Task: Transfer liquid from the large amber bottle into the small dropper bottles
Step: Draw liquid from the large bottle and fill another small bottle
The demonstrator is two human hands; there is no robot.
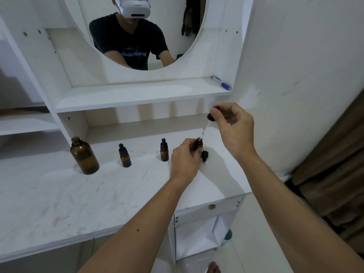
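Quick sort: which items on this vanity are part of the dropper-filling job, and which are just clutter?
In the job:
large amber bottle, open
two capped dropper bottles
open small bottle, gripped by left hand
dropper, pinched by right hand, tip at that bottle's mouth
loose dropper cap on the tabletop

Lying about:
blue-and-white pen on upper shelf

Soft even light, faint shadows, edges bowed
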